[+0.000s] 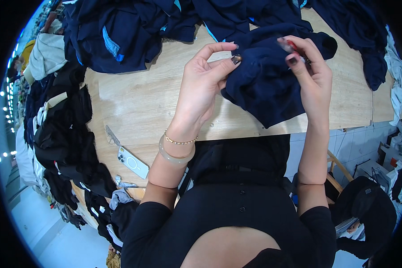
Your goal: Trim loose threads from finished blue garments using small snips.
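Observation:
A dark navy garment (265, 89) lies bunched over the front part of the wooden table, one corner hanging toward me. My left hand (203, 73) grips its left side; the thumb and forefinger tips curve over the cloth with a small gap between them, and the other fingers are partly hidden. In my right hand (315, 73), closed above the garment's right side, is a pair of small red-handled thread snips (291, 45). Their metal tip points left and is blurred. Whether the blades touch the cloth or a thread is too unclear to see.
More navy garments (116, 40) with bright blue strips heap along the table's far side. Black clothes (67, 129) pile up at the left edge. A white phone (133, 161) rests near the table's front left. Pale cloth (398, 85) hangs at the far right.

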The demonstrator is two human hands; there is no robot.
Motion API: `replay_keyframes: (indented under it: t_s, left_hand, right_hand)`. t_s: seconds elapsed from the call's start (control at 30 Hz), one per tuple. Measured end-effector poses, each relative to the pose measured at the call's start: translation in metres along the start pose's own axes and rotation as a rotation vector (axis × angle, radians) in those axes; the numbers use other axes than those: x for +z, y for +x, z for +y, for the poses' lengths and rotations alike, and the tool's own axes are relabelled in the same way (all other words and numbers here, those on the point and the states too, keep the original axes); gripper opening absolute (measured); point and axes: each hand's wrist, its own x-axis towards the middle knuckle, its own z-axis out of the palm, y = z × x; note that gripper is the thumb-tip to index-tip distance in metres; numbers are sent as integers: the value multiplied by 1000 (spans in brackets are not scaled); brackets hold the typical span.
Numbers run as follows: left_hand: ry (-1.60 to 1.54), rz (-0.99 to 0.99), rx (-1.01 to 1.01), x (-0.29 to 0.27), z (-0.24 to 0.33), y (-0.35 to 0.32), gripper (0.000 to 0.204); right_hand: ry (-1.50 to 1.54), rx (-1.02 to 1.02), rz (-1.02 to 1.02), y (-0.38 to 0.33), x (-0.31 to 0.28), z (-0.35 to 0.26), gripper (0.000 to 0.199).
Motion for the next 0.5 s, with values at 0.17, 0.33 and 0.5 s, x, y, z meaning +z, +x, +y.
replay_keyframes:
  t_s: [0.17,0.33,0.5]
  left_hand:
    - [-298,66,-75,5,-7,1,33]
    - [-303,37,-77,7,-11,1,33]
    - [-355,52,-83,7,-11,1,33]
  right_hand:
    - [53,69,-3,-14,22,-5,29]
    - [-136,-159,18,-13,34,3,20]
    - [227,103,94,-13,14,3,29]
